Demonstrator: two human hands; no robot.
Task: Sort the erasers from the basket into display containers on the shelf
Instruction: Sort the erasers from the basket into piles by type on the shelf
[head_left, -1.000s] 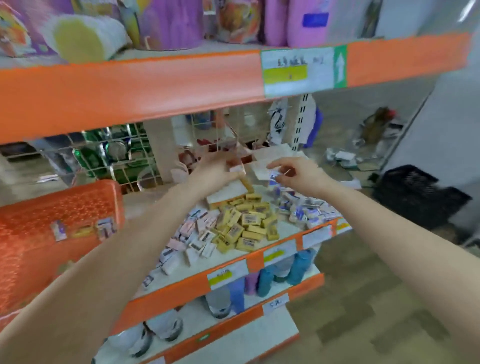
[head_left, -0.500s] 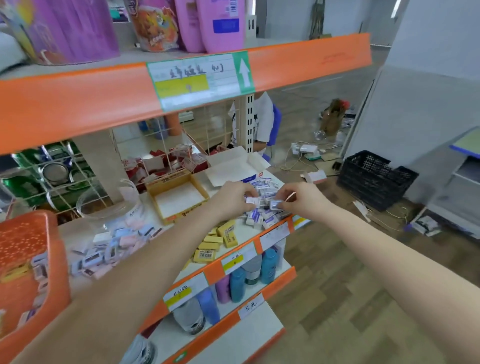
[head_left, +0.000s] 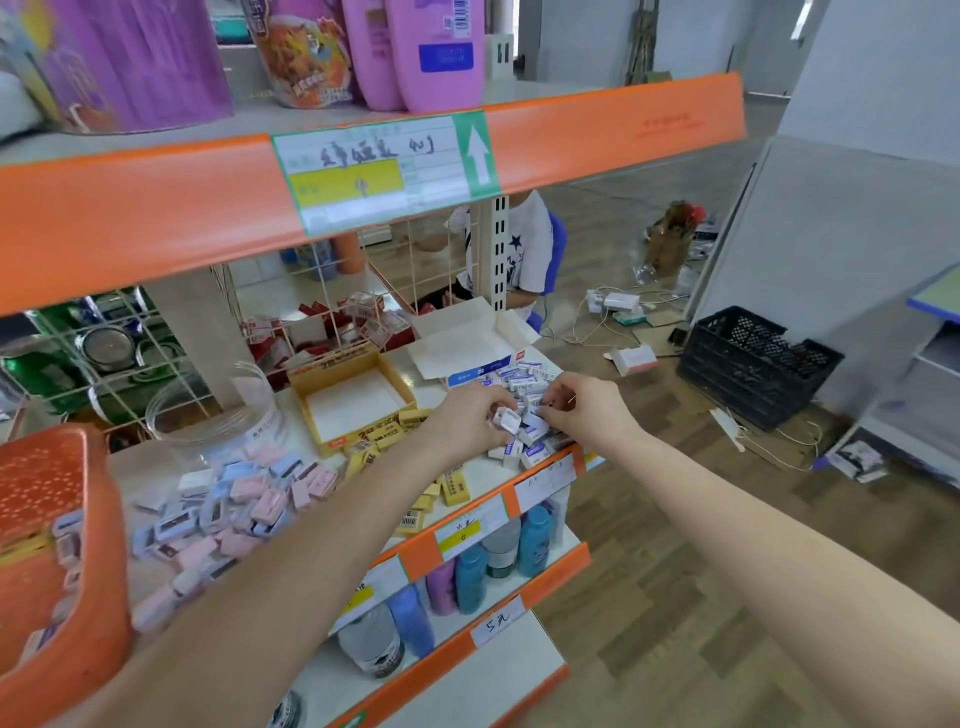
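Both hands reach over a pile of white-and-blue erasers at the right end of the shelf. My left hand holds a few white erasers in curled fingers. My right hand pinches an eraser from the same pile. An open white-and-blue box lies behind the pile. An empty yellow box stands in the middle, with yellow erasers scattered in front. Pink and blue erasers lie at the left. The orange basket at far left holds several erasers.
A clear round tub stands behind the pink erasers. The upper orange shelf edge hangs above my hands. Bottles fill the lower shelf. A black crate and cables lie on the floor; a person sits behind the shelf.
My view swung right, then came closer. Both hands moved from near the yellow box to the white-and-blue pile and now gather erasers there.
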